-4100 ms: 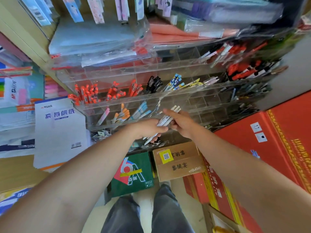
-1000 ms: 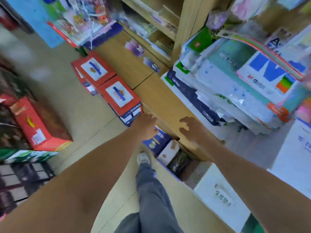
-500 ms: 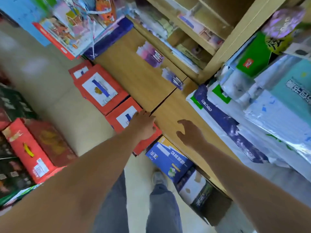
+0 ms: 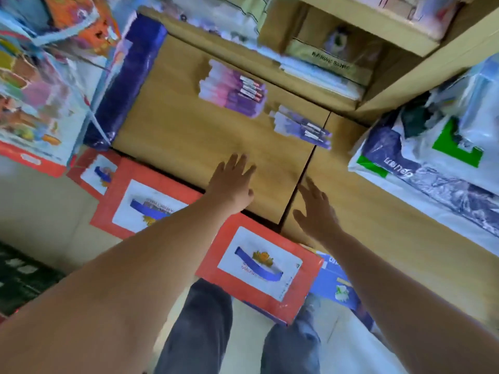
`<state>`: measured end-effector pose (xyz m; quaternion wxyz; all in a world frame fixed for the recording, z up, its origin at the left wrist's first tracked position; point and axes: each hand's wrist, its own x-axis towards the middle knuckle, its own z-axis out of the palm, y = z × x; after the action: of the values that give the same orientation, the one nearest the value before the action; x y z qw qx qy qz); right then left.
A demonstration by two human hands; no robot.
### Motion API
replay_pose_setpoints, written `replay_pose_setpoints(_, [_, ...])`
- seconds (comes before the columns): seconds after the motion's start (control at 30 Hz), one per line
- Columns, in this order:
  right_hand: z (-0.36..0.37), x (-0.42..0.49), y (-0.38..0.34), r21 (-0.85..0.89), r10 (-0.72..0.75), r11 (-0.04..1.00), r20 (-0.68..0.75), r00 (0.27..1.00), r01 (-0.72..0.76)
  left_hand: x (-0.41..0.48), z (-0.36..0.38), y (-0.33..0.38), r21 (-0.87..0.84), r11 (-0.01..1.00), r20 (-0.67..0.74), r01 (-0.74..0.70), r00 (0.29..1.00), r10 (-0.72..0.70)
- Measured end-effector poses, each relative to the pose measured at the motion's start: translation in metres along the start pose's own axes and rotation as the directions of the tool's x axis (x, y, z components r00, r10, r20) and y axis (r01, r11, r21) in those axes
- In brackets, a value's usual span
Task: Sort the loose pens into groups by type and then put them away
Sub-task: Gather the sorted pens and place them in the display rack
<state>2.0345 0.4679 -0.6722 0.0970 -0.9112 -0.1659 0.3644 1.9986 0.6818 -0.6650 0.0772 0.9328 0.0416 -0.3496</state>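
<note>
purple pen packs wait on the surface, apparently unsorted. my left hand and right hand reach, spread and empty.

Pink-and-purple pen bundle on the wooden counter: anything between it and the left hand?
Nothing visible: only bare wooden counter lies between the left hand and the pink-and-purple pen bundle. The smaller purple bundle sits off to the right.

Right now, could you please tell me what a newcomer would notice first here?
The left hand and right hand reach open and empty over the wooden counter. Beyond them lie a pink-purple pen bundle and a smaller purple bundle. Bright red boxes sit below the counter's near edge.
</note>
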Motion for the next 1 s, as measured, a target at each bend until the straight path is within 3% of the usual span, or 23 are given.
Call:
replay_pose_setpoints(0.1, [0.006, 0.001, -0.005, -0.036, 0.046, 0.998, -0.065, 0.997, -0.048, 0.017, -0.001, -0.003, 0.040, 0.999, 0.007, -0.016, 1.000, 0.016])
replay_pose_setpoints(0.23, [-0.006, 0.017, -0.005, 0.041, 0.063, 0.998, -0.185, 0.981, -0.056, 0.026, -0.006, 0.006, 0.035, 0.999, -0.125, -0.024, 0.992, 0.028])
replay_pose_setpoints(0.33, [-0.032, 0.043, -0.011, 0.099, 0.067, 0.995, -0.362, 0.930, -0.033, 0.032, -0.014, 0.005, 0.036, 0.999, -0.216, -0.031, 0.976, 0.038])
replay_pose_setpoints(0.43, [-0.057, 0.075, -0.019, 0.034, 0.025, 0.999, -0.455, 0.890, -0.011, 0.038, -0.013, 0.000, 0.002, 0.999, -0.261, -0.039, 0.965, 0.038])
replay_pose_setpoints(0.6, [-0.068, 0.112, -0.019, -0.154, -0.002, 0.987, -0.316, 0.949, -0.050, 0.044, -0.007, -0.007, -0.054, 0.996, -0.329, -0.074, 0.943, 0.052])
replay_pose_setpoints(0.67, [-0.062, 0.113, -0.019, -0.219, -0.003, 0.973, -0.331, 0.944, -0.074, 0.045, -0.005, -0.008, -0.063, 0.995, -0.334, -0.074, 0.941, 0.049])
replay_pose_setpoints(0.77, [-0.051, 0.108, -0.022, -0.244, 0.017, 0.963, -0.355, 0.935, -0.110, 0.045, -0.004, -0.007, -0.075, 0.995, -0.344, -0.067, 0.938, 0.038])
replay_pose_setpoints(1.0, [-0.045, 0.102, -0.032, -0.257, 0.064, 0.959, -0.224, 0.972, -0.122, 0.042, -0.005, -0.002, -0.098, 0.994, -0.317, -0.040, 0.948, 0.007])
